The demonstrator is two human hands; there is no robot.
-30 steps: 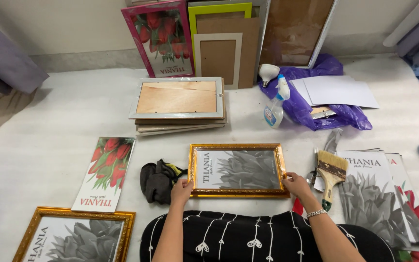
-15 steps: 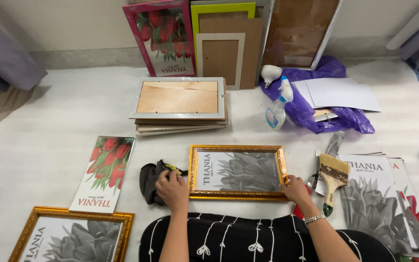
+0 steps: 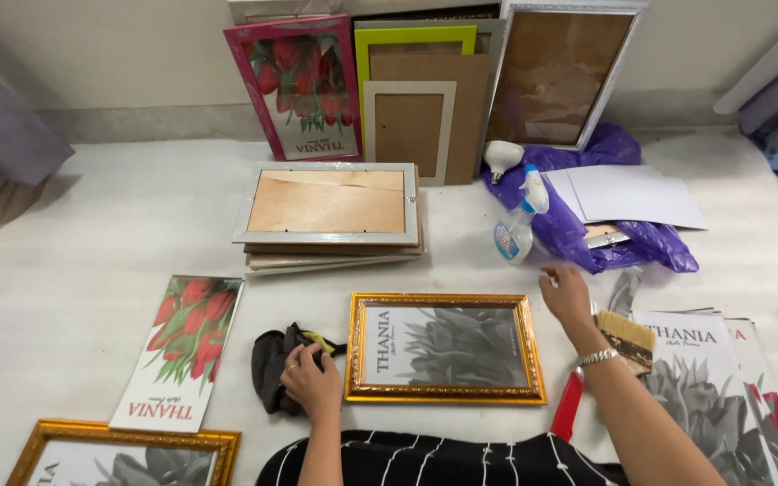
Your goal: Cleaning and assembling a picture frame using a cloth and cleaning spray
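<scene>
A gold picture frame (image 3: 444, 347) with a grey plant print lies flat in front of me. My left hand (image 3: 311, 382) rests curled on a dark cloth (image 3: 271, 366) just left of that frame. My right hand (image 3: 565, 294) reaches out past the frame's upper right corner, fingers apart and holding nothing, a short way below a clear spray bottle (image 3: 515, 229). A broad paintbrush (image 3: 624, 344) with a red handle lies under my right forearm.
A stack of frames (image 3: 330, 216) lies face down behind the gold one. More frames (image 3: 420, 85) lean on the wall. A purple bag (image 3: 601, 232) with white sheets sits at right, prints (image 3: 709, 382) lower right, a tulip print (image 3: 182, 346) and another gold frame (image 3: 119, 454) at left.
My left hand left the gold frame's edge and settled on the dark cloth. My right hand lifted off the frame's right corner and reached forward toward the spray bottle.
</scene>
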